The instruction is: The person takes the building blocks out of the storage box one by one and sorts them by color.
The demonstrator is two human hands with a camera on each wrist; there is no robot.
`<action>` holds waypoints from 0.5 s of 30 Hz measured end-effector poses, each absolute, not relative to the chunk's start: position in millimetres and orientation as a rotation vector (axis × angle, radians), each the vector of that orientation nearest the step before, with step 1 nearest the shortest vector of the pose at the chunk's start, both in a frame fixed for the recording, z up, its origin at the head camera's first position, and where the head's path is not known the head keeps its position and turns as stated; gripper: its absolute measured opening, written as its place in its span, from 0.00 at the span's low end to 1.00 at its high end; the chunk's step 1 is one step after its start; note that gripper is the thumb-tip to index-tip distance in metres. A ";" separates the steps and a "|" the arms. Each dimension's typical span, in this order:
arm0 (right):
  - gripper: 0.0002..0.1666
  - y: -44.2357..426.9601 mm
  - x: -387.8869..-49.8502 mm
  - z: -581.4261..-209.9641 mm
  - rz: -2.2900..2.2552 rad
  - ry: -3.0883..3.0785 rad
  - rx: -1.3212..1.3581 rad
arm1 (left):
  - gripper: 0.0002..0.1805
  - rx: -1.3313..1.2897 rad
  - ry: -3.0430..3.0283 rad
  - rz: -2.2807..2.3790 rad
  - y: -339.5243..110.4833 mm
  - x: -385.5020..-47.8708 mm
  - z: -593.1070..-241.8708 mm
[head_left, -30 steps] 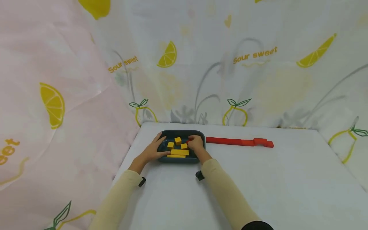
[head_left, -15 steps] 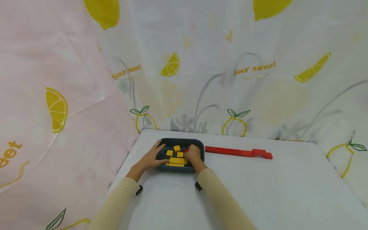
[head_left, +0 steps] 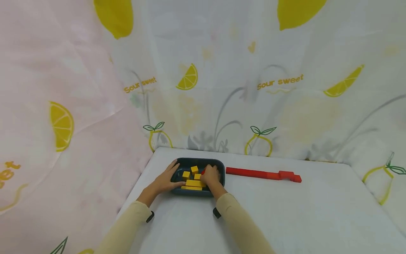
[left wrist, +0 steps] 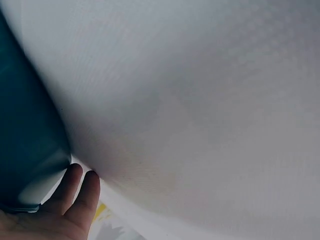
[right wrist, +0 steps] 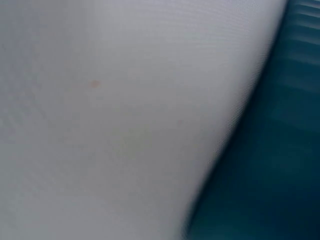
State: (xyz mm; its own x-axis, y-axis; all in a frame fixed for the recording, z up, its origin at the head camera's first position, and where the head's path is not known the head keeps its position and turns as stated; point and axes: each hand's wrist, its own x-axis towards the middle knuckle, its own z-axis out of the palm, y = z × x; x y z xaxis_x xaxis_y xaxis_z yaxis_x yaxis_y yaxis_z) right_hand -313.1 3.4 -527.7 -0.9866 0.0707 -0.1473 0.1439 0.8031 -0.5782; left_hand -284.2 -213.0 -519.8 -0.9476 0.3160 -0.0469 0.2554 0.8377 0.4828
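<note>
A dark blue-green tray point(head_left: 196, 159) stands on the white table, with yellow cubes point(head_left: 194, 169) and long yellow blocks point(head_left: 195, 183) inside. My left hand point(head_left: 163, 180) rests spread at the tray's left end, its thumb over the near side. In the left wrist view, two straight fingers point(left wrist: 85, 200) lie outside the tray wall point(left wrist: 30, 110). Inside the tray's right end, my right hand point(head_left: 211, 176) pinches a small red block point(head_left: 203, 171), mostly hidden by the fingers. The right wrist view shows only the tray's outer wall point(right wrist: 270, 160) and the table, with no hand visible.
A row of red blocks point(head_left: 250, 173) runs rightward from beside the tray, with raised blocks point(head_left: 286, 175) near its right end. The white table point(head_left: 304, 211) extends to the right. Behind it hangs a lemon-print cloth point(head_left: 228, 70), and a pinkish cloth point(head_left: 88, 106) hangs at left.
The head view has tilted up slightly, so everything sits lower in it. My right hand has shifted a little left and nearer inside the tray. The left hand stays at the tray's left end.
</note>
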 end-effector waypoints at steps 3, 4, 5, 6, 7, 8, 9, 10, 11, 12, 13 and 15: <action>0.22 4.2 -313.2 -529.3 -0.929 2.864 0.166 | 0.55 0.440 2.897 0.722 -212.4 -283.7 -522.9; 0.23 4.2 -313.4 -529.8 -0.926 2.864 0.161 | 0.55 0.437 2.900 0.722 -212.4 -283.7 -523.5; 0.23 4.2 -313.7 -530.0 -0.920 2.865 0.155 | 0.55 0.433 2.899 0.725 -212.4 -283.6 -523.8; 0.23 4.1 -314.0 -530.1 -0.920 2.864 0.155 | 0.55 0.432 2.900 0.728 -212.2 -283.7 -523.8; 0.23 4.1 -314.3 -529.8 -0.925 2.860 0.160 | 0.54 0.436 2.900 0.729 -212.1 -284.1 -523.9; 0.23 4.2 -314.5 -528.9 -0.929 2.855 0.166 | 0.54 0.440 2.898 0.729 -212.0 -284.5 -523.6; 0.23 4.4 -314.9 -528.3 -0.930 2.852 0.172 | 0.53 0.447 2.898 0.726 -212.0 -285.2 -523.3; 0.23 4.4 -315.4 -527.9 -0.935 2.851 0.175 | 0.53 0.450 2.898 0.721 -212.1 -286.1 -523.0; 0.23 4.6 -316.1 -527.5 -0.942 2.851 0.175 | 0.52 0.453 2.902 0.718 -211.9 -286.7 -522.4; 0.23 4.9 -316.6 -527.0 -0.957 2.850 0.174 | 0.51 0.454 2.906 0.721 -211.7 -287.3 -521.7; 0.23 4.6 -315.6 -528.1 -0.964 2.853 0.170 | 0.50 0.453 2.910 0.728 -212.1 -286.3 -522.9; 0.23 4.0 -312.9 -531.9 -0.967 2.864 0.156 | 0.49 0.447 2.915 0.752 -212.6 -282.9 -526.2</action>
State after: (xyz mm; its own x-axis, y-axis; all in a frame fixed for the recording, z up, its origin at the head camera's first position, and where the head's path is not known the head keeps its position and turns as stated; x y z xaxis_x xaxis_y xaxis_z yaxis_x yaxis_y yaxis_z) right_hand -312.9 4.0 -531.9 -0.9881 0.0602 -0.1415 0.1336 0.7914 -0.5965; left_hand -282.9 -212.6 -526.2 -0.9521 0.3051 -0.0216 0.2566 0.8351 0.4865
